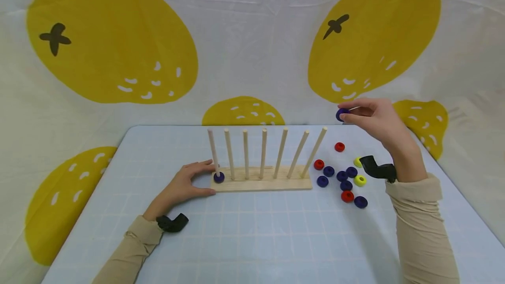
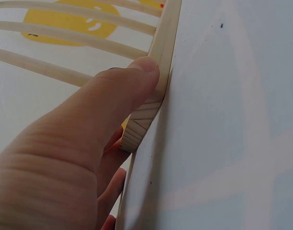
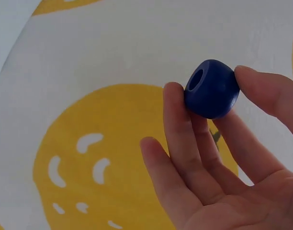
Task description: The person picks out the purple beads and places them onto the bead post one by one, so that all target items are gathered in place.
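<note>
A wooden peg rack (image 1: 262, 185) with several upright pegs stands on the table. My left hand (image 1: 188, 183) holds the left end of its base, the thumb (image 2: 146, 72) on the front edge and the fingers behind. Around the foot of the leftmost peg lies a dark blue bead (image 1: 218, 178). Raised above the table's back right, my right hand (image 1: 378, 119) pinches another blue bead (image 3: 211, 90) between thumb and fingers. The hole of that bead (image 1: 342, 115) shows in the right wrist view.
Right of the rack lie several loose beads: blue ones (image 1: 322, 182), red ones (image 1: 347, 196) and yellow ones (image 1: 360, 180). One red bead (image 1: 339, 147) sits farther back. A white cloth (image 1: 252, 34) with yellow fruit prints hangs behind the pale checked table (image 1: 252, 240).
</note>
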Action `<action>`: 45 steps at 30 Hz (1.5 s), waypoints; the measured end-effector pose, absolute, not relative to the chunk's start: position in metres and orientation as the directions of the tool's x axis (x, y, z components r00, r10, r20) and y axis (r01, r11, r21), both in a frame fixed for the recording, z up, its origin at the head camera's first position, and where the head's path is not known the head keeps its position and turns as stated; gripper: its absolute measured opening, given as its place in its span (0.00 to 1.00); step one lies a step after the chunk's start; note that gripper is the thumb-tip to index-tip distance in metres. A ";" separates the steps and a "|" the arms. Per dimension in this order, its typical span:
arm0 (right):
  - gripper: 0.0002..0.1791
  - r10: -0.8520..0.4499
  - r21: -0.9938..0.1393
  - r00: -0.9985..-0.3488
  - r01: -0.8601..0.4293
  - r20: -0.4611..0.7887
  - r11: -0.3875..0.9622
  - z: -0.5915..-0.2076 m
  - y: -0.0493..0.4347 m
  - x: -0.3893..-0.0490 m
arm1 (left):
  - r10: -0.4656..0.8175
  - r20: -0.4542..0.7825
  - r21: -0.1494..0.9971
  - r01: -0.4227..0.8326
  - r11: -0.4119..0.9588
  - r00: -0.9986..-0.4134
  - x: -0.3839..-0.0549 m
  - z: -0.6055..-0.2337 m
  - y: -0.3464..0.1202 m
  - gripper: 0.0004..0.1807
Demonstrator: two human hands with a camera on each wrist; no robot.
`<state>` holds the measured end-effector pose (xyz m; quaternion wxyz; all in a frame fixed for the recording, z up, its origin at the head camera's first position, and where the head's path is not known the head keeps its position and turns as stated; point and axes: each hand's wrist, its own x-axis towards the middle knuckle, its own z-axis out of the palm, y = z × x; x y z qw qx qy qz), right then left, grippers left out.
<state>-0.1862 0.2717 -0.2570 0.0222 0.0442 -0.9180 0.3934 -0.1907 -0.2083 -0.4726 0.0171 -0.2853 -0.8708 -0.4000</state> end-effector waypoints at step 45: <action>0.15 -0.232 -0.805 -0.947 -0.313 0.222 0.504 -0.187 0.158 -0.184 | 0.476 0.223 0.695 0.481 0.534 -0.850 -0.191 -0.474 -0.206 0.36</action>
